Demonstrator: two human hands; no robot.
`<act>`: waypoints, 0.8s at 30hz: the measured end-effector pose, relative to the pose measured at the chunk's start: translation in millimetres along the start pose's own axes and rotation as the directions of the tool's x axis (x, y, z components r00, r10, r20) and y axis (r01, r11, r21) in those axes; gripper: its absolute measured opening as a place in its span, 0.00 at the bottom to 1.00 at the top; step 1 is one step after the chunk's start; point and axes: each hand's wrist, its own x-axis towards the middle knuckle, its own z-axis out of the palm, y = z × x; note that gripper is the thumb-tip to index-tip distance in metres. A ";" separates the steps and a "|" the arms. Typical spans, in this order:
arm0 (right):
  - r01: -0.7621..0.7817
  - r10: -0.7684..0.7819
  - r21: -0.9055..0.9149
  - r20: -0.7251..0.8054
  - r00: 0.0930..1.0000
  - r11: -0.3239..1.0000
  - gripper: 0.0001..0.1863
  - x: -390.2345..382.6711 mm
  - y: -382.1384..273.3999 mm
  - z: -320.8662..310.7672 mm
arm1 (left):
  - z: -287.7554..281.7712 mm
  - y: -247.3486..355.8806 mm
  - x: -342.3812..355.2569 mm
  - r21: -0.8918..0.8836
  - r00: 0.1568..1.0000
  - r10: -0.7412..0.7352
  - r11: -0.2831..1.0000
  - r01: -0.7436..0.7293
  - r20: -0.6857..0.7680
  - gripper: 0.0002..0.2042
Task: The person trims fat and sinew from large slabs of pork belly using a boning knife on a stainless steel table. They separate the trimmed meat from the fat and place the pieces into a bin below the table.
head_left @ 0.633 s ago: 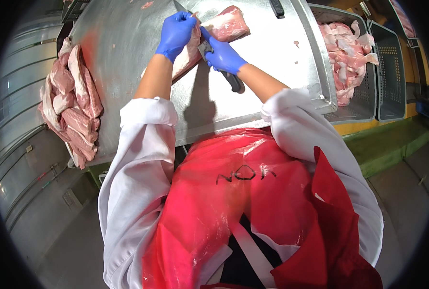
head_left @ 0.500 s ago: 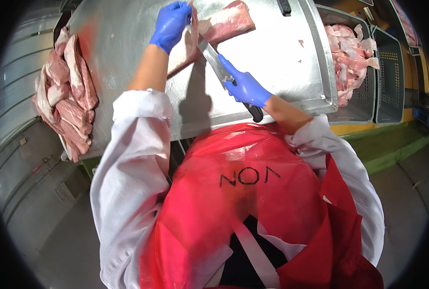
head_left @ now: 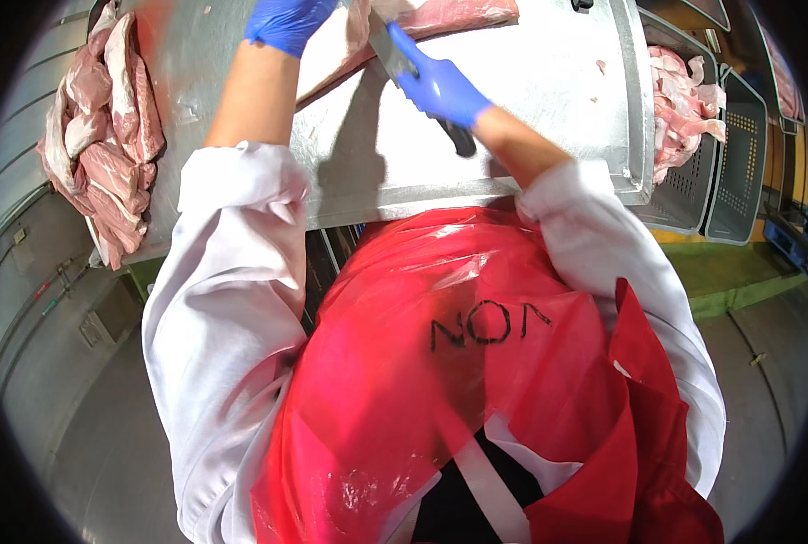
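Left hand (head_left: 286,20) closed, pinning meat (head_left: 349,50) | right hand (head_left: 440,86) gripping knife (head_left: 395,56), blade at the meat between the hands | counter (head_left: 531,109) beneath | advice: keep left fingers clear of the edge, cut in long steady strokes.

Blue disposable gloves cover both hands, left grip (head_left: 286,23) and right grip (head_left: 440,86). White coat sleeves (head_left: 232,299) are pushed up the forearms. A glossy red plastic apron (head_left: 440,381) carries black hand-drawn lettering.
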 end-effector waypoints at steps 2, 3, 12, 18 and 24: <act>0.039 -0.035 0.074 -0.053 0.998 0.996 0.41 26.5 -12.8 -19.0 | -60.7 8.3 -2.8 -0.253 0.992 0.014 0.967 0.018 0.125 0.04; 0.049 -0.041 0.083 -0.100 0.994 0.995 0.40 22.3 -20.5 -26.5 | -117.9 26.4 -21.1 0.021 1.000 -0.003 1.000 0.003 0.031 0.05; 0.092 -0.045 0.190 -0.235 0.971 0.977 0.41 25.0 2.1 -35.0 | -84.1 -44.2 -112.5 0.887 0.982 0.134 -0.458 -0.058 0.133 0.20; 0.022 -0.008 0.108 -0.129 0.992 0.994 0.42 41.8 5.7 14.0 | -39.4 -59.0 -83.3 0.991 0.972 0.200 0.070 0.113 -0.125 0.17; -0.218 0.202 -0.106 -0.143 0.969 0.970 0.25 9.9 -11.8 28.6 | 28.7 -96.8 -67.8 0.961 0.896 0.364 0.199 0.191 -0.254 0.14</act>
